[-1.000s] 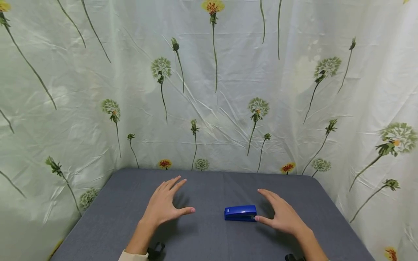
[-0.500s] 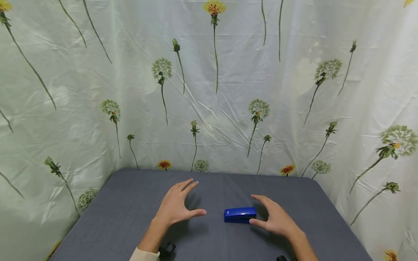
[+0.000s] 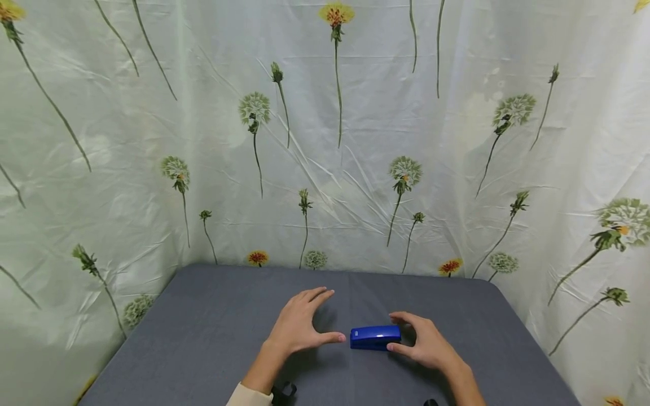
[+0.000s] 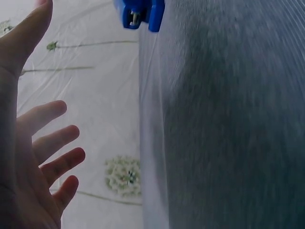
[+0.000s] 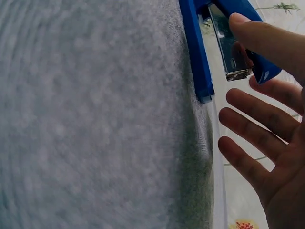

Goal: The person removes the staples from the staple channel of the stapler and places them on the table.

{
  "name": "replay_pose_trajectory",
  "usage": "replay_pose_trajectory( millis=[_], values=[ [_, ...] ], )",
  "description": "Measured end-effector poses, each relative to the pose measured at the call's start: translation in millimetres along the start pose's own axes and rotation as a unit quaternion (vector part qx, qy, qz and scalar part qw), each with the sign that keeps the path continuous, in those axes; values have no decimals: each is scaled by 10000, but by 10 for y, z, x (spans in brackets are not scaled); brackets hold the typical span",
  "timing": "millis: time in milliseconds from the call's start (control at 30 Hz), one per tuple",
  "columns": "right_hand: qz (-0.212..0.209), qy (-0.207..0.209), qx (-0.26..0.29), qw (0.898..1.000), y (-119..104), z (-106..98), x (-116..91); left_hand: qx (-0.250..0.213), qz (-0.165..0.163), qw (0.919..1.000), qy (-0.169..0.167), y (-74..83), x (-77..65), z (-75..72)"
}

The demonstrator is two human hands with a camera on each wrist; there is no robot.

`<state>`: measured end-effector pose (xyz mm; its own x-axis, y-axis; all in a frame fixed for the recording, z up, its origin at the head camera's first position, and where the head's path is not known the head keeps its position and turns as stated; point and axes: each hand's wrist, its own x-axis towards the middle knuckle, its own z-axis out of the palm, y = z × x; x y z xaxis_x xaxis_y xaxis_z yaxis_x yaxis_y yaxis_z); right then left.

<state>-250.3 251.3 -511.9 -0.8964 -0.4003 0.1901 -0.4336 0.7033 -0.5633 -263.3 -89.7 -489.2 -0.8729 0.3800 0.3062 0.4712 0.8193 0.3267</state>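
Note:
A blue stapler lies lengthwise on the grey table. My right hand is around its right end, thumb on the near side and fingers on the far side. In the right wrist view the thumb overlaps the upper arm of the stapler, whose metal magazine shows; the other fingers are spread apart. To the left my left hand is held with fingers extended, its thumb tip close to the stapler's left end. The left wrist view shows that hand holding nothing, with one end of the stapler at the top.
The grey cloth-covered table extends on both sides of the hands. Behind and beside it hangs a pale curtain printed with dandelions. A black strap is at the left wrist, below a cream sleeve.
My left hand has moved right, toward the stapler. My right hand has shifted left, and its fingers now come around the stapler's right end. The stapler has stayed nearly in place.

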Motion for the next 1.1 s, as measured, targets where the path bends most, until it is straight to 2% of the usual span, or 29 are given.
replay_pose_trajectory(
  millis=[233,400,700,933,1100],
  values=[
    [67,27,148,9999,48,17,-12,-23,141,9996,-264,161,86,160],
    [105,85,423,9990,97,51,-15,-104,314,9989,-331,276,149,273],
    [26,549,818,9951,157,156,-47,-411,559,9966,-451,509,242,431],
    [356,411,1246,9907,189,181,-60,-640,786,9932,-569,643,303,539],
    [326,395,1512,9872,210,208,-67,-646,912,9912,-708,716,336,613]
  ],
)
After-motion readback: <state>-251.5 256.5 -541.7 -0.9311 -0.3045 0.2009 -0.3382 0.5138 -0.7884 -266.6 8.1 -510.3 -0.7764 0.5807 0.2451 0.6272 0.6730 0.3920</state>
